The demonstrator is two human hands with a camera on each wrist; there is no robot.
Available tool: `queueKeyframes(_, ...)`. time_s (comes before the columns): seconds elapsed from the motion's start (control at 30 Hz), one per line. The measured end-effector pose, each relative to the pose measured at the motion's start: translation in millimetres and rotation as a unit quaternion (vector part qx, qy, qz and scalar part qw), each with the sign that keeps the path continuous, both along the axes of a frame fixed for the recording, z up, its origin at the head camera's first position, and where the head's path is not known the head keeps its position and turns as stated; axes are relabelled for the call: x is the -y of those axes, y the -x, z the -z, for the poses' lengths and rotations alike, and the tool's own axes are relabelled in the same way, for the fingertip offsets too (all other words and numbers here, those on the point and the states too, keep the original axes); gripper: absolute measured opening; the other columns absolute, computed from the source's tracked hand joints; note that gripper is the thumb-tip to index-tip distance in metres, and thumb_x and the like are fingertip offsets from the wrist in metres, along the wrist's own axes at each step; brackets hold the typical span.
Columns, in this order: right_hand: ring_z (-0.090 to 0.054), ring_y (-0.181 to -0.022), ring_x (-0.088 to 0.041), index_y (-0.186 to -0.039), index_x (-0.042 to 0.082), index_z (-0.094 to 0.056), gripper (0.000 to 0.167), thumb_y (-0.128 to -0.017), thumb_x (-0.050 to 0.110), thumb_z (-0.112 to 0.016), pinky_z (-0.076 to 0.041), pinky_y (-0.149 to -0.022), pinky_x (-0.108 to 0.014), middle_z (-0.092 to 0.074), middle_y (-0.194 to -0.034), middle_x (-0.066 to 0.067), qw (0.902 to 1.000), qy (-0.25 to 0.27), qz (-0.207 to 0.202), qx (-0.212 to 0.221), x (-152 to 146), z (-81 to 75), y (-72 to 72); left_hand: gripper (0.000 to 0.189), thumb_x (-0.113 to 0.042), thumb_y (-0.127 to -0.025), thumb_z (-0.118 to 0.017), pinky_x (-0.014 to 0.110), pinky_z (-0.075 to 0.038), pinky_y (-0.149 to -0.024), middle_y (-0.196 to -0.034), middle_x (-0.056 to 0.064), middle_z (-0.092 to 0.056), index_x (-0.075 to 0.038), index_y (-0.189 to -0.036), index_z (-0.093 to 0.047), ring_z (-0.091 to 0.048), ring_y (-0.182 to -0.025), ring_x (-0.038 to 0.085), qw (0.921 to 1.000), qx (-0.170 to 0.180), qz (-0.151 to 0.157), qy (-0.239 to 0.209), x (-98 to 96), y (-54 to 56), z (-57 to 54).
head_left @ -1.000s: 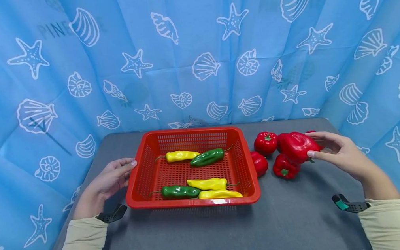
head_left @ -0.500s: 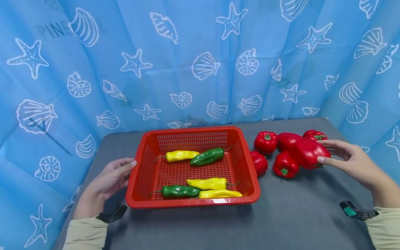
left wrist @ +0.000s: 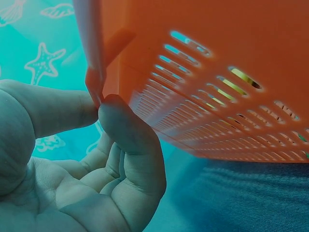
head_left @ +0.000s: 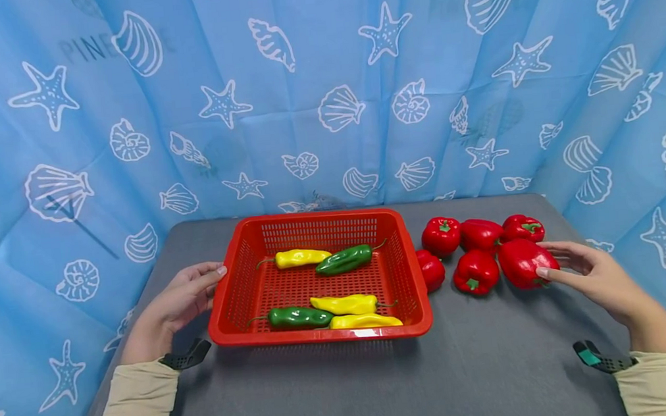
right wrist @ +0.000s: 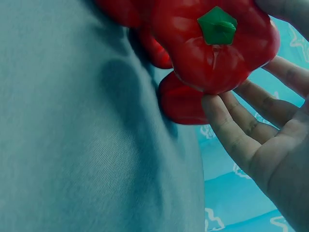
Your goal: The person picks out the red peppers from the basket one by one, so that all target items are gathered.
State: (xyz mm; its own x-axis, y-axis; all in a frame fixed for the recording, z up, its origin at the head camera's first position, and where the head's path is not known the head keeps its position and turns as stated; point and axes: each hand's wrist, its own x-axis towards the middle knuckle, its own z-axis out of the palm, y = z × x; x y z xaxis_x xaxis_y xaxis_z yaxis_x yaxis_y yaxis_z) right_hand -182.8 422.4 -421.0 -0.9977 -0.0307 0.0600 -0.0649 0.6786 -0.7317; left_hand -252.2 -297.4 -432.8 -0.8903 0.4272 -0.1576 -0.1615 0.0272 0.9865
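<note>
My left hand (head_left: 183,299) pinches the left rim of a red plastic basket (head_left: 322,336) between thumb and fingers; the left wrist view shows thumb and fingertip meeting at the basket's rim (left wrist: 96,92). Inside the basket lie three long yellow peppers (head_left: 344,305) and two long green peppers (head_left: 300,318). My right hand (head_left: 597,277) grips a large red bell pepper (head_left: 525,262) at the right end of the pepper group. In the right wrist view that bell pepper's green stem (right wrist: 218,26) faces the camera, with fingers along its side.
Several other red bell peppers stand right of the basket: one at the front (head_left: 477,273), a back pair, one beside the basket wall and a red pepper (head_left: 523,227) behind the held one. Everything is on a grey cloth-covered table (head_left: 302,402) before a blue shell-patterned curtain (head_left: 297,72).
My right hand has carried the red bell pepper right and toward me, lower than before, uncovering the red peppers behind it. My left hand and the basket have stayed in place.
</note>
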Motion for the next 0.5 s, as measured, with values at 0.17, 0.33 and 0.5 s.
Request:
queueKeyframes(0.17, -0.049, -0.102, 0.025, -0.150, 0.000, -0.049, 0.059, -0.103, 0.026, -0.072, -0.051, -0.077, -0.007, -0.051, -0.114, 0.039, 0.9998, -0.002, 0.004, 0.019, -6.6, 5.6, -0.1, 0.031, -0.021, -0.113, -0.052, 0.035, -0.065, -0.088, -0.110, 0.000, -0.078, 0.001, -0.135, -0.051, -0.078, -0.097, 0.014, 1.0000, -0.002, -0.002, 0.008, 0.0, -0.6, -1.0)
queueKeyframes(0.33, -0.051, -0.099, 0.023, -0.151, -0.005, -0.046, 0.061, -0.104, 0.026, -0.071, -0.053, -0.076, -0.010, -0.050, -0.113, 0.040, 0.9995, -0.004, 0.006, 0.031, -9.1, 10.1, 1.1, 0.031, -0.021, -0.113, -0.052, 0.035, -0.065, -0.088, -0.110, 0.000, -0.078, 0.001, -0.135, -0.052, -0.078, -0.097, 0.014, 1.0000, -0.006, 0.000, 0.007, 0.5, -0.9, -0.6)
queueKeyframes(0.5, -0.053, -0.099, 0.022, -0.151, -0.007, -0.045, 0.062, -0.104, 0.025, -0.069, -0.055, -0.075, -0.012, -0.049, -0.112, 0.040, 0.9992, -0.003, 0.003, 0.041, -11.8, 13.8, 3.5, 0.030, -0.021, -0.114, -0.050, 0.035, -0.065, -0.089, -0.110, -0.001, -0.078, 0.000, -0.135, -0.052, -0.078, -0.095, 0.013, 0.9999, -0.006, -0.002, 0.011, 0.5, 0.1, -0.2)
